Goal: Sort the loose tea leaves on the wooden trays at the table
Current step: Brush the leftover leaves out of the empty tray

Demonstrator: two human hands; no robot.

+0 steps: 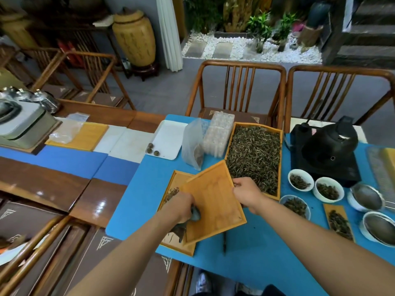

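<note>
An empty wooden tray point(213, 201) is tilted over a second wooden tray point(176, 180) that lies on the blue mat and holds a few loose tea leaves point(172, 194). My right hand point(248, 193) grips the tilted tray's right edge. My left hand point(181, 207) is closed on its left edge and also holds a small grey object. Behind them a large wooden tray point(255, 124) is full of tea leaves point(254, 157).
Three white bowls point(300, 180) of leaves, a narrow wooden dish point(338, 223) and metal strainers point(367, 197) stand at the right. A black kettle on its stove point(329, 150), a plastic bag point(193, 144), a clear box point(218, 135) and a white tray point(168, 137) stand behind. Chairs line the far edge.
</note>
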